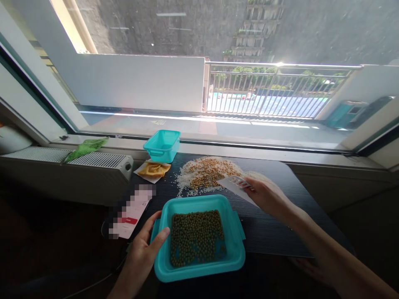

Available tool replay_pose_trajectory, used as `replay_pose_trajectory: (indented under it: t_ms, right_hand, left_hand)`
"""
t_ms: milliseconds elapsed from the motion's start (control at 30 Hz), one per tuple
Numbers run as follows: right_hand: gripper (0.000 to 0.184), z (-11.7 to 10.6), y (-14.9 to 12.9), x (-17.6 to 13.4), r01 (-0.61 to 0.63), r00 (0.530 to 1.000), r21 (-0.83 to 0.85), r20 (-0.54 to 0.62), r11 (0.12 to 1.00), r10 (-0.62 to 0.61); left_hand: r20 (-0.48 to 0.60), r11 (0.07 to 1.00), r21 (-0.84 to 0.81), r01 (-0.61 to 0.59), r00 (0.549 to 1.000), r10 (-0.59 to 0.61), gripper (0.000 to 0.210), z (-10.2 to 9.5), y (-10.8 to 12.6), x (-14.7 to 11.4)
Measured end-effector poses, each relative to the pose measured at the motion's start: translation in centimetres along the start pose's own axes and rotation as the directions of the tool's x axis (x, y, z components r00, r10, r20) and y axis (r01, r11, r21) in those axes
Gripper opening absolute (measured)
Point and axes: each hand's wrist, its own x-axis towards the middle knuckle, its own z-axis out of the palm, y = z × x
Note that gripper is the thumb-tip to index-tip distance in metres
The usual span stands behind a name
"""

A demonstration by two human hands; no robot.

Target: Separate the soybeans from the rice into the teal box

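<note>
My left hand (147, 246) is closed on the left rim of a teal plastic container (199, 272), its thumb over the edge. Many small round dried green peas (196, 232) lie on the container's bottom, with bare patches near its front. My right hand (264, 195) pinches a thin flat white card (238, 193) with a row of slots along its upper part. That card is tilted at the right edge of a mixed pile: yellow soybeans (207, 170) spread over white rice-like grains (188, 169) on the dark table. Some of the pile is behind the card and my right hand.
A smaller teal container (163, 143) stands at the table's back left, by the window sill. Before it, a yellow-brown item (154, 169) rests on white paper. A lit phone (132, 216) lies at the left edge. A green cloth (87, 148) drapes a radiator (102, 160).
</note>
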Motion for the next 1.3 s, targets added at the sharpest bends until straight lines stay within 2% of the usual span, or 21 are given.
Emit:
replay_pose_trajectory:
  t_ms: [167,333,633,800,967,1067,1200,1300]
  right_hand:
    - [0.03,0.2,-4.5,6.8,0.057,0.995,0.009,0.077,0.998,-0.057]
    - [0.033,1.5,-5.8,9.7,0.13,0.985,-0.086,0.13,0.988,-0.118]
    - [0.031,2.1,-6.4,10.7,0.142,0.974,-0.134,0.196,0.981,-0.114]
    - [0.031,2.0,-6.7,10.6,0.161,0.966,-0.143,0.226,0.977,-0.126]
    - [0.035,2.1,-6.7,10.2,0.174,0.96,-0.14,0.245,0.975,-0.136]
    - [0.036,2.3,-6.5,10.0,0.177,0.958,-0.137,0.25,0.975,-0.139]
    - [0.036,2.4,-6.4,9.7,0.177,0.958,-0.142,0.25,0.974,-0.138]
    - [0.034,2.5,-6.3,9.4,0.182,0.958,-0.148,0.25,0.972,-0.141]
  left_hand:
    - [0.035,0.985,-0.117,0.126,0.992,-0.122,0.077,-1.0,-0.4,-0.2]
    - [0.053,0.975,-0.14,0.171,0.985,-0.165,0.08,-1.8,-0.9,-0.4]
    - [0.005,0.975,-0.15,0.165,0.986,-0.166,0.068,-1.7,0.1,-1.3]
    - [0.026,0.963,-0.16,0.215,0.976,-0.214,0.076,-1.7,0.1,-1.2]
    - [0.023,0.965,-0.168,0.202,0.979,-0.201,0.076,-2.1,0.0,-0.8]
    - [0.061,0.959,-0.144,0.242,0.97,-0.236,0.081,-2.2,0.1,-0.7]
    - [0.015,0.974,-0.163,0.158,0.987,-0.158,0.078,-1.7,0.2,-1.2]
    - [0.009,0.975,-0.15,0.164,0.986,-0.164,0.082,-1.6,0.3,-1.3]
